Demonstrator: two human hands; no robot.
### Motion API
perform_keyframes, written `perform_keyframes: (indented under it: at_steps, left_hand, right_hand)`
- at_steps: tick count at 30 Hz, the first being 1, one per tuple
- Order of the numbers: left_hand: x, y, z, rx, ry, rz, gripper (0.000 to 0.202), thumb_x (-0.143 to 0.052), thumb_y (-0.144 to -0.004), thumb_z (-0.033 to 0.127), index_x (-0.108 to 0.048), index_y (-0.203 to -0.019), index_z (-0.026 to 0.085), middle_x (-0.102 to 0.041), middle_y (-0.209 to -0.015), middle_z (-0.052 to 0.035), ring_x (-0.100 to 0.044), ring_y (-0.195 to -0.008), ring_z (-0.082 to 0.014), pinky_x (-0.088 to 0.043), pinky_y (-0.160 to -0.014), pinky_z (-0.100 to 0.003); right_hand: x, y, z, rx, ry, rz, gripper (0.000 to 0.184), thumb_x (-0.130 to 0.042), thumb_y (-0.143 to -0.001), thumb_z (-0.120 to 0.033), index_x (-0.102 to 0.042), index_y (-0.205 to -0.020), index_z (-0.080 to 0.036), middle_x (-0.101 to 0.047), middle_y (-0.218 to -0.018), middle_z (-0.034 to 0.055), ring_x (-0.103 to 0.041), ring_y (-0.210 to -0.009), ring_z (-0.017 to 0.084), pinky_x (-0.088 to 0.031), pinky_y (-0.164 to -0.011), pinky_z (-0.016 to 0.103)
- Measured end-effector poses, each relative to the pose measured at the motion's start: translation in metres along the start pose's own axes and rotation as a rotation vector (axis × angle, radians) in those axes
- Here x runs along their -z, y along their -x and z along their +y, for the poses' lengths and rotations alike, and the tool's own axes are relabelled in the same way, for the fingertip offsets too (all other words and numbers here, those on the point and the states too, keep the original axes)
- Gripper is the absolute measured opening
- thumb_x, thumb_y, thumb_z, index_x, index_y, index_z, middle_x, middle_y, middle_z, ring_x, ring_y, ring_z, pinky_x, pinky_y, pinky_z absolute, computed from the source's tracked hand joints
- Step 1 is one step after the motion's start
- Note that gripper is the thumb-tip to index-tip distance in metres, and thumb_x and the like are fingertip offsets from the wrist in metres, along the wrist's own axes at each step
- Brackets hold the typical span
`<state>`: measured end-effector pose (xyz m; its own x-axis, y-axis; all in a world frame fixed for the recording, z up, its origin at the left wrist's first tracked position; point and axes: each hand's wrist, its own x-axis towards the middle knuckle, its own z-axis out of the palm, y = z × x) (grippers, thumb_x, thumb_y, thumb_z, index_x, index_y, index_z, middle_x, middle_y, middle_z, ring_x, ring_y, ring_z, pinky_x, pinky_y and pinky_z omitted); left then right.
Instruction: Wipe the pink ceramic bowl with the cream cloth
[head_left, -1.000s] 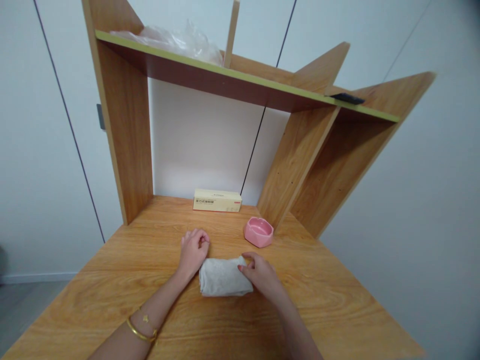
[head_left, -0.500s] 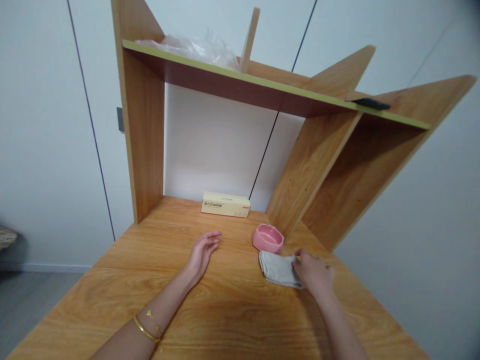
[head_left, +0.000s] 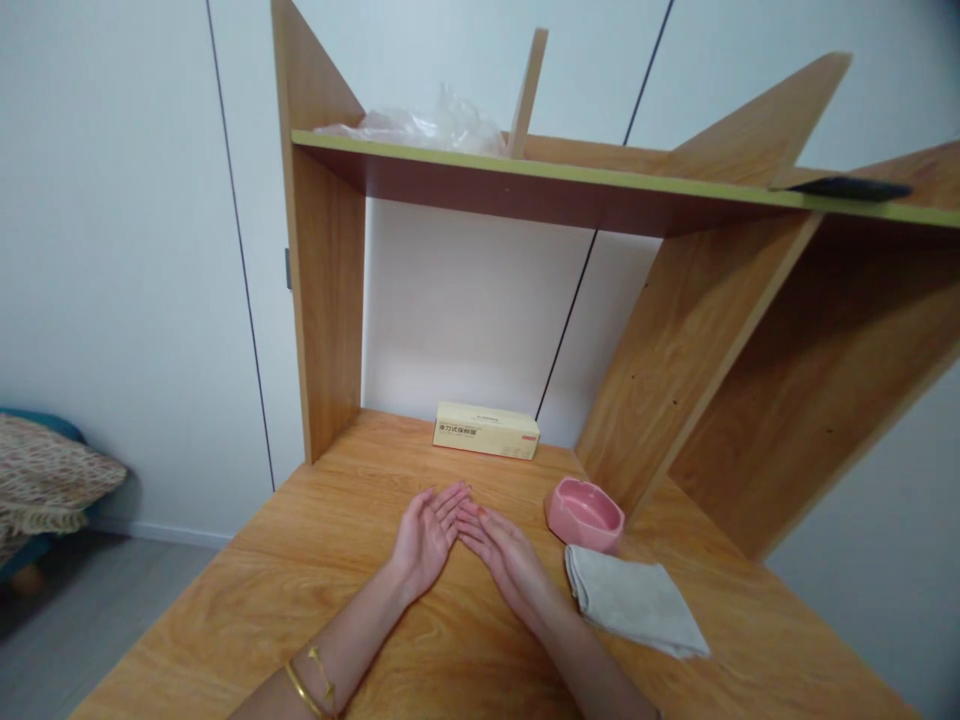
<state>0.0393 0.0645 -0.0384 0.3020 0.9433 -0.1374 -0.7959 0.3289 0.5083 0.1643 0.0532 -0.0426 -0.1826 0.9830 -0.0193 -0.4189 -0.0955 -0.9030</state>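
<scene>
Over the middle of the wooden desk (head_left: pixel 360 540), my left hand (head_left: pixel 427 535) lies palm up with fingers stretched out, holding nothing. My right hand (head_left: pixel 502 555) is beside it, fingers extended and its fingertips meeting or overlapping those of the left. It holds nothing either. To the right of my right hand rests a folded light grey cloth (head_left: pixel 637 605), flat on the desk. Just behind the cloth stands a pink faceted bowl (head_left: pixel 581 515). A cream-coloured long box (head_left: pixel 485 432) with printed lettering stands farther back, beyond my fingertips.
A wooden shelf unit (head_left: pixel 330 300) rises from the desk's back. Its upper board carries a crumpled clear plastic bag (head_left: pixel 435 128) and a dark flat object (head_left: pixel 855 188). At far left, a patterned cushion or cover (head_left: pixel 52 475) lies on a blue seat near the floor.
My right hand has let go of the grey cloth and moved left to meet my left hand. My left palm has turned upward. The camera view has shifted somewhat to the left.
</scene>
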Motion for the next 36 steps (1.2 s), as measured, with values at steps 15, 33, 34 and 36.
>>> perform_keyframes:
  at_steps: [15, 33, 34, 36]
  left_hand:
    - [0.001, 0.000, 0.001, 0.032, -0.018, 0.013, 0.032, -0.038, -0.082, 0.025, -0.057, -0.101, 0.006, -0.058, -0.110, -0.0153, -0.057, -0.097, -0.0164, -0.043, -0.087, -0.025]
    - [0.000, -0.002, -0.001, 0.040, -0.102, -0.041, 0.025, -0.046, -0.080, 0.026, -0.060, -0.089, 0.008, -0.063, -0.090, -0.0136, -0.061, -0.082, -0.0170, -0.045, -0.083, -0.029]
    - [0.000, -0.002, 0.000, 0.042, -0.101, -0.045, 0.025, -0.046, -0.080, 0.026, -0.060, -0.089, 0.008, -0.063, -0.089, -0.0137, -0.061, -0.082, -0.0172, -0.046, -0.082, -0.029]
    - [0.001, -0.003, 0.000, 0.045, -0.098, -0.054, 0.024, -0.046, -0.080, 0.026, -0.059, -0.090, 0.008, -0.063, -0.089, -0.0136, -0.061, -0.082, -0.0173, -0.046, -0.082, -0.030]
  right_hand:
    - [0.018, 0.000, -0.004, -0.071, -0.299, -0.029, 0.031, -0.047, -0.080, -0.040, -0.065, -0.090, -0.017, -0.060, -0.112, 0.0085, -0.051, -0.109, 0.017, -0.032, -0.101, 0.033]
    - [0.017, -0.001, -0.010, 0.098, -0.124, -0.003, 0.033, -0.059, -0.071, -0.042, -0.065, -0.090, -0.015, -0.062, -0.107, 0.0117, -0.053, -0.105, 0.022, -0.035, -0.095, 0.040]
    - [0.017, -0.001, -0.010, 0.099, -0.120, 0.001, 0.033, -0.059, -0.071, -0.042, -0.065, -0.090, -0.015, -0.063, -0.106, 0.0118, -0.054, -0.104, 0.022, -0.035, -0.094, 0.040]
    - [0.016, -0.001, -0.011, 0.109, -0.107, 0.005, 0.033, -0.060, -0.071, -0.042, -0.066, -0.088, -0.015, -0.064, -0.103, 0.0118, -0.055, -0.102, 0.022, -0.036, -0.093, 0.039]
